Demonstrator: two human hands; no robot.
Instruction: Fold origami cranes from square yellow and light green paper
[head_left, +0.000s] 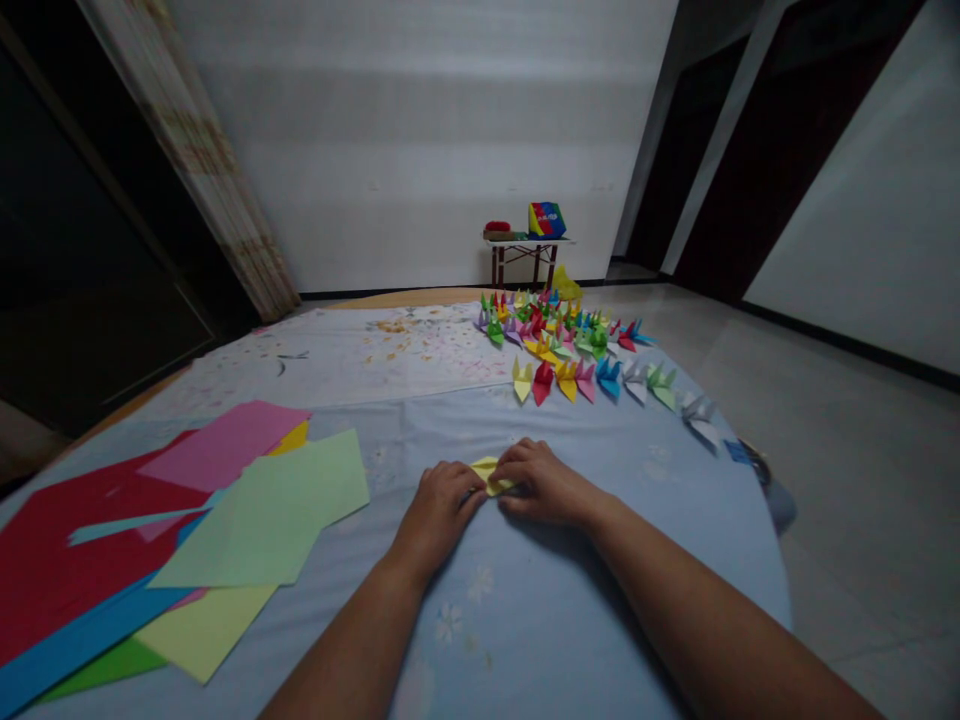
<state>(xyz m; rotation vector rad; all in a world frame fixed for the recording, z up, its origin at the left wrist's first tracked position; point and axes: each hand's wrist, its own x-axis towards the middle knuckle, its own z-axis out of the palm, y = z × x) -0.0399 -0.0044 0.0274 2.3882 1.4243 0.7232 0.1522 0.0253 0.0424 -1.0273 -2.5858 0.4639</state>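
A small piece of folded yellow paper (486, 468) lies on the pale blue tablecloth in front of me, between my two hands. My left hand (448, 500) has its fingers closed on the paper's left side. From the right, my right hand (544, 482) pinches the paper, its curled fingers covering part of it. Beyond my hands stands a row of folded paper cranes, among them a red crane (543, 382) and a blue crane (608, 377). The paper's exact folds are partly hidden by my fingers.
Loose coloured sheets are piled at the left, with a light green sheet (262, 510) on top and a red sheet (75, 560) beneath. Many more cranes (555, 322) crowd the table's far right. A small table (525, 243) by the wall holds a colourful box (547, 220).
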